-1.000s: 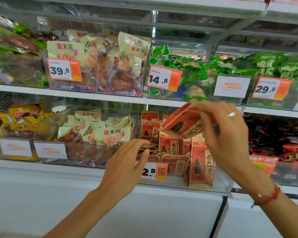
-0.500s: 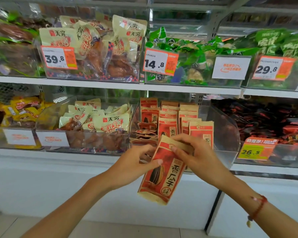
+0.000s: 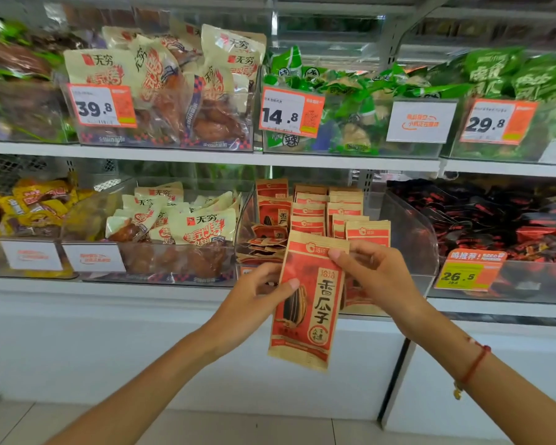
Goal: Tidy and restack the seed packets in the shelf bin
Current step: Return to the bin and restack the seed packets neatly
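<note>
While both hands, left hand (image 3: 254, 303) and right hand (image 3: 376, 281), pinch seed packet (image 3: 305, 303), clear shelf bin (image 3: 411, 232) sits on white shelf (image 3: 174, 289).

Both arms out fwd, left hand (image 3: 251, 297) & right hand (image 3: 377, 277) pinching w/ curled fingers (image 3: 341, 255).

Upper shelf: cream chicken-snack bags (image 3: 161, 88) behind a 39.8 price tag (image 3: 101, 106); green packets (image 3: 350, 101) behind a 14.8 price tag (image 3: 291, 112). Lower right: black-and-red packets (image 3: 495, 220).
</note>
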Available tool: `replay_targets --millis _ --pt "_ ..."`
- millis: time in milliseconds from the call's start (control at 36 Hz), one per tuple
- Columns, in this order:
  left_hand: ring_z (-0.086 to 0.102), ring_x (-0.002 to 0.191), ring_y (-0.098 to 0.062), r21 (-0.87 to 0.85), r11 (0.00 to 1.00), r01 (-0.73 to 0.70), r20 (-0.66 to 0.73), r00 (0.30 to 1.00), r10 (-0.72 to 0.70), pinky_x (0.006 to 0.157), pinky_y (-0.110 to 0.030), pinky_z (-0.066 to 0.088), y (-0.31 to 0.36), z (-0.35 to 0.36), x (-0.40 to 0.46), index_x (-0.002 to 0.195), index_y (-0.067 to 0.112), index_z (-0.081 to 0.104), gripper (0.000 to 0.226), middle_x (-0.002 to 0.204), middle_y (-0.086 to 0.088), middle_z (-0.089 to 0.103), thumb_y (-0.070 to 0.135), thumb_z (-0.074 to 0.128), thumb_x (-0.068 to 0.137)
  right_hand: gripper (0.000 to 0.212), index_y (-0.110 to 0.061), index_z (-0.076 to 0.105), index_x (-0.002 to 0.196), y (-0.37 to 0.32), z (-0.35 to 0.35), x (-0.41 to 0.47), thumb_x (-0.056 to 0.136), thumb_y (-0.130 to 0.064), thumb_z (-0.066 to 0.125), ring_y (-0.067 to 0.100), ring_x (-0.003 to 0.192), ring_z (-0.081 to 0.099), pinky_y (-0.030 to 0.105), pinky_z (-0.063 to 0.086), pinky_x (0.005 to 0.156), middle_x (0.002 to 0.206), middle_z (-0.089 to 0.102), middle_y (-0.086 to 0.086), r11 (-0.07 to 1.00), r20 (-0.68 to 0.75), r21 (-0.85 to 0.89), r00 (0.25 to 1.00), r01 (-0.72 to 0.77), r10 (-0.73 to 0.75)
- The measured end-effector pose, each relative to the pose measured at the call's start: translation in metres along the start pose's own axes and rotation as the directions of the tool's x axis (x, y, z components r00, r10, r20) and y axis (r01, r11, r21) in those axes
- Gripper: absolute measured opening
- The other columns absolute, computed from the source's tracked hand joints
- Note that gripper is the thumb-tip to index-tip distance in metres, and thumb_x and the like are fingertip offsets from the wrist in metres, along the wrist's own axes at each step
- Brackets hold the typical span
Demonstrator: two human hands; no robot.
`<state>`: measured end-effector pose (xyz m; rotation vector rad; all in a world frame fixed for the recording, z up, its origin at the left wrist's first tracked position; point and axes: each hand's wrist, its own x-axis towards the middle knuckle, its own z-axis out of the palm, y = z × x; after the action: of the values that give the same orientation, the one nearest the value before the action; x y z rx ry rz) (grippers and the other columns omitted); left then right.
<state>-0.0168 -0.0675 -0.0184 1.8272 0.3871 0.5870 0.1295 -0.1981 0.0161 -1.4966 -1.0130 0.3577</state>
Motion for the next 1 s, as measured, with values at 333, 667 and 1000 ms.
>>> replay_targets --millis 333,667,1000 --pt "0.066 0.088 0.002 -0.052 0.991 -0.123 -0.264 0.959 0.106 0.071 -0.014 0.052 0.01 -0.004 0.001 0.101 0.026 0.063 0.012 0.095 0.011 0.071 0.027 0.06 0.089 0.032 -0.023 0.059 0.111 0.003 0.006 -0.002 0.08 -0.026 0.068 0.003 0.089 0.067 0.013 0.05 0.067 0.099 0.07 -0.007 0.994 0.227 -0.08 0.969 -0.078 0.095" --pt "0.06 0.095 0.005 -0.132 0.989 -0.062 -0.37 0.929 0.009 0.066 -0.011 0.049 0.028 -0.003 -0.002 0.12 0.028 0.051 0.039 0.11 0.017 0.062 0.034 0.066 0.084 0.026 -0.022 0.063 0.107 -0.003 0.01 -0.005 0.081 -0.022 0.067 0.008 0.086 0.069 0.013 0.051 0.063 0.092 0.072 -0.008 0.993 0.17 0.074 0.982 -0.096 0.082" --pt "0.06 0.099 -0.002 -0.075 0.99 0.119 -0.277 0.951 -0.136 0.083 -0.023 0.05 0.04 0.003 -0.007 0.117 0.035 0.054 0.084 0.107 0.017 0.06 0.065 0.081 0.044 0.041 -0.028 0.054 0.089 -0.012 0.03 -0.023 0.062 -0.035 0.083 0.008 0.076 0.065 0.02 0.055 0.067 0.086 0.066 -0.012 0.937 0.088 -0.26 0.972 0.234 -0.219"
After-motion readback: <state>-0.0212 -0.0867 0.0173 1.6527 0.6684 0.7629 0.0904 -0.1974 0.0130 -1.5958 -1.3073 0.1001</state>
